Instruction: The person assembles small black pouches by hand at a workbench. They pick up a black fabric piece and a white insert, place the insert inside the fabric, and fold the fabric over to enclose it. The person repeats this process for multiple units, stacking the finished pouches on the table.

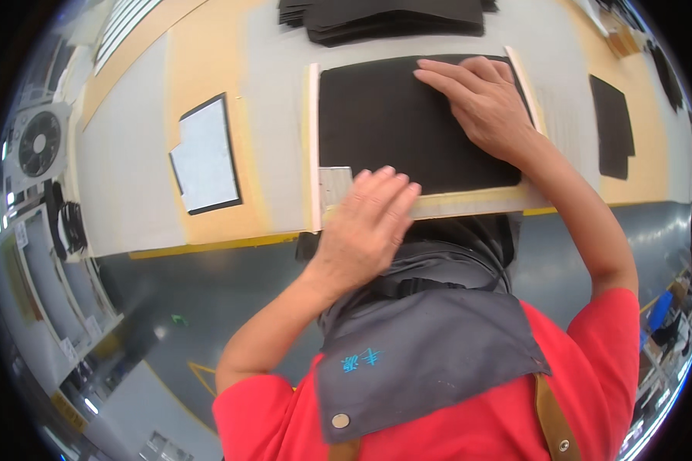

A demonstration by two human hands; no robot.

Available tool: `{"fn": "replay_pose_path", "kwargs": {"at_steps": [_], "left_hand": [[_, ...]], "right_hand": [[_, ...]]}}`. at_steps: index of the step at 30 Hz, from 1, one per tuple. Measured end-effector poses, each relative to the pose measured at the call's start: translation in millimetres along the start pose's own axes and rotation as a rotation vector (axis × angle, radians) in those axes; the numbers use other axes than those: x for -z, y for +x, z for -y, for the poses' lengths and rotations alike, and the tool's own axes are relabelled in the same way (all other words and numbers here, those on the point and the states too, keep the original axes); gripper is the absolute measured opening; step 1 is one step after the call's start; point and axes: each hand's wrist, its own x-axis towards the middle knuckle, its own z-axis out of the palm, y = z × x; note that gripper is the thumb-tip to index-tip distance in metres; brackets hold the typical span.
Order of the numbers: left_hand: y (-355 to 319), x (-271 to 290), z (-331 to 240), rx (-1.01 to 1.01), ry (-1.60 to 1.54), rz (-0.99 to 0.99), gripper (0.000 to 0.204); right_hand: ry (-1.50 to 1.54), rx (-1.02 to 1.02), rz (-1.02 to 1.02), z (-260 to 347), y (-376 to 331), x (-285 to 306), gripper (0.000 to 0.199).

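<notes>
A black sheet lies flat on the table between two pale upright strips, the left strip and the right strip. My left hand rests palm down at the sheet's near edge, its fingers stretched out over the lower left part. Beside those fingertips, a small pale rectangular plate sits at the sheet's lower left corner. Flat over the sheet's upper right part lies my right hand, fingers extended to the left. Neither hand grips anything.
A stack of black sheets stands at the far side of the table. To the left lies a white panel with black edges; to the right, a black cut piece. A fan is at the far left.
</notes>
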Motion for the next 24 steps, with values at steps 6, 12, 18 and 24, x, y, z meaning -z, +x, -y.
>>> {"fn": "replay_pose_path", "kwargs": {"at_steps": [6, 12, 18, 24], "left_hand": [[11.5, -0.5, -0.6, -0.049, 0.022, -0.01, 0.039], [12.5, -9.2, -2.6, -0.07, 0.041, 0.047, 0.041], [12.6, -11.7, -2.0, -0.112, 0.087, 0.086, 0.046], [11.9, -12.6, -2.9, -0.126, 0.103, 0.076, 0.048]], "right_hand": [[0.269, 0.037, 0.069, 11.8, -32.6, 36.6, 0.04], [0.286, 0.052, 0.135, 38.7, -80.1, 44.2, 0.043], [0.261, 0.097, 0.119, 39.7, -87.4, 38.9, 0.047], [0.194, 0.142, 0.116, 39.4, -88.2, 37.1, 0.047]]}}
